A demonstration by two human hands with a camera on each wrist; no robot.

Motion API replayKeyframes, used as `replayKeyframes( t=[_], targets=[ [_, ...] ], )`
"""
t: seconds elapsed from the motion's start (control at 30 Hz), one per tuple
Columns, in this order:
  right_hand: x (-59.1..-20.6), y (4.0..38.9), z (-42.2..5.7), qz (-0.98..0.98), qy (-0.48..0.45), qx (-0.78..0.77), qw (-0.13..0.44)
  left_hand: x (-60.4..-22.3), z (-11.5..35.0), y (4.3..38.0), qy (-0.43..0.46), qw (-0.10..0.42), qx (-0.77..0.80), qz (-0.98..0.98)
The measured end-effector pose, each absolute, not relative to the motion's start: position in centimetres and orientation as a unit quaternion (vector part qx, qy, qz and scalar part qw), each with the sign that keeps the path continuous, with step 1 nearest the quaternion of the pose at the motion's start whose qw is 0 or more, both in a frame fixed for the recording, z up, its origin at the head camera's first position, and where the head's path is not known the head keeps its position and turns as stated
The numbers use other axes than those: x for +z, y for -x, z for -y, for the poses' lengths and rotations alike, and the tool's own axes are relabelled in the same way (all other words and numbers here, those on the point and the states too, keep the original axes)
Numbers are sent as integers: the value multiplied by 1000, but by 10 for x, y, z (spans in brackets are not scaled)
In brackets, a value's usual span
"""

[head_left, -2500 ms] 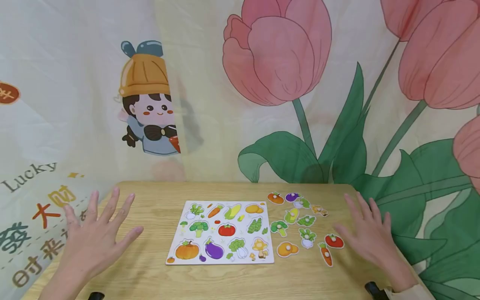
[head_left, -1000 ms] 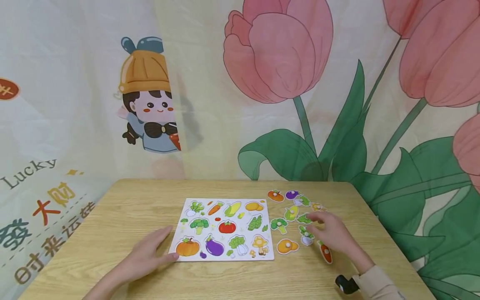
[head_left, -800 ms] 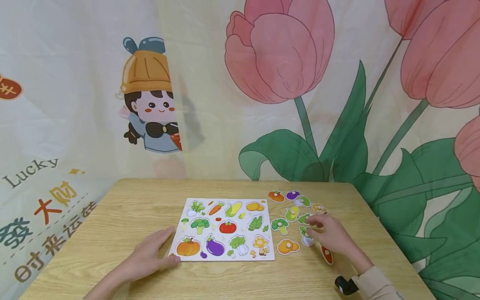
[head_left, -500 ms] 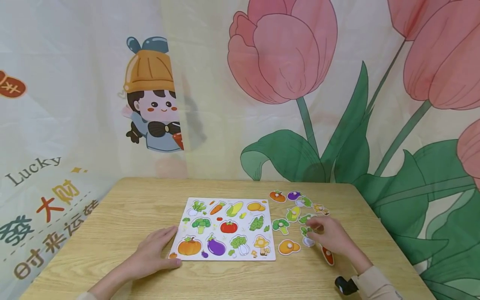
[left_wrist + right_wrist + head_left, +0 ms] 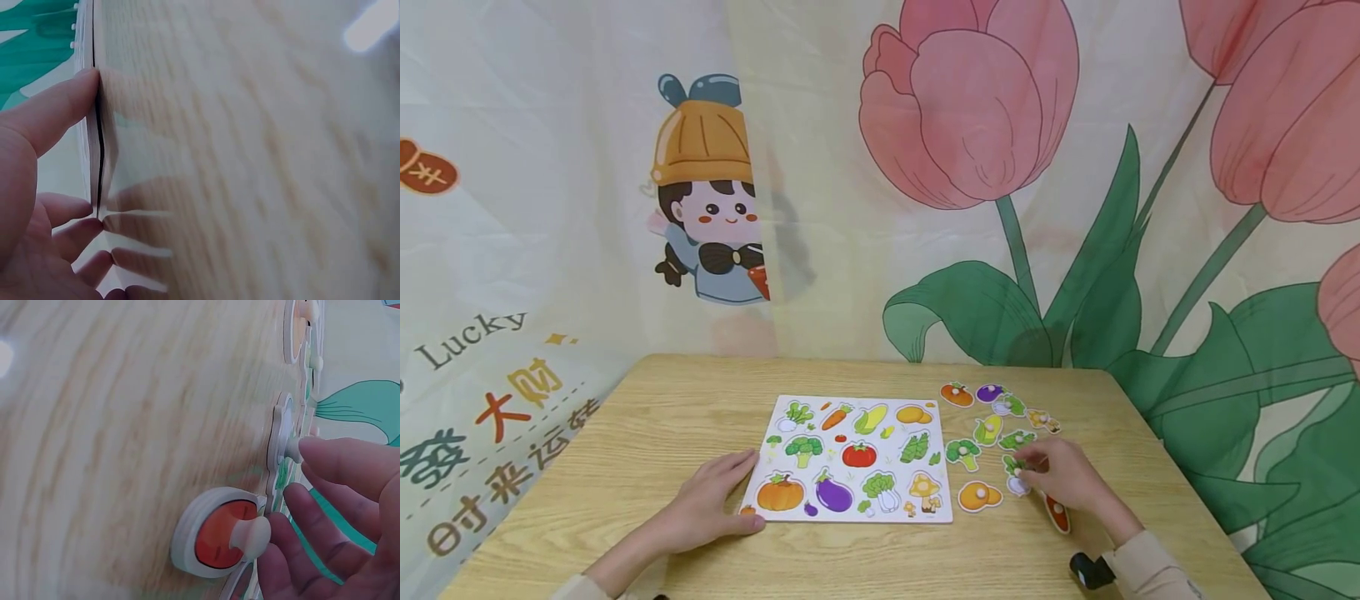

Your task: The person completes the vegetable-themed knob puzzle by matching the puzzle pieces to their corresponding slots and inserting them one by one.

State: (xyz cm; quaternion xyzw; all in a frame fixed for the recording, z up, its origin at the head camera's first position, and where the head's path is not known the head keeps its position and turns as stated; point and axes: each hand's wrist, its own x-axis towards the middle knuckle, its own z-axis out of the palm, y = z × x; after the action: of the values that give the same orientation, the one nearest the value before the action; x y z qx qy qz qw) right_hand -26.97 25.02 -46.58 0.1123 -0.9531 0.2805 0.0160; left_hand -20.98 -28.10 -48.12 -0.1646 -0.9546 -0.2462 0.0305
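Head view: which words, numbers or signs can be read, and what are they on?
"Lucky": on the backdrop cloth, at left.
"發大财": same cloth, under "Lucky".
"时来运转": same cloth, lowest line.
Sign on the printed red pouch: too unclear to read for sure.
Puzzle board: no print that I can read.

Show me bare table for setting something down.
The table is bare beyond the left hand, left of the vegetable puzzle board; in front of the board; and right of the right hand. Crowded: between board and right hand, among knobbed vegetable pieces.
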Motion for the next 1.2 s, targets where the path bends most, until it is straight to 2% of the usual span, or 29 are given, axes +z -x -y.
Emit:
replayKeyframes(
  t=[0.67,0.9,1.2],
  targets=[
    [-469,271,-246,956,-64,287,-12,-473,280,211,158,-4,-251,955],
    [-461,272,-241,959,-87,269,21,-471,278,212,156,-13,-262,952],
    [-447,282,-207,950,-119,283,55,-470,277,211,155,-14,-264,952]
  ],
)
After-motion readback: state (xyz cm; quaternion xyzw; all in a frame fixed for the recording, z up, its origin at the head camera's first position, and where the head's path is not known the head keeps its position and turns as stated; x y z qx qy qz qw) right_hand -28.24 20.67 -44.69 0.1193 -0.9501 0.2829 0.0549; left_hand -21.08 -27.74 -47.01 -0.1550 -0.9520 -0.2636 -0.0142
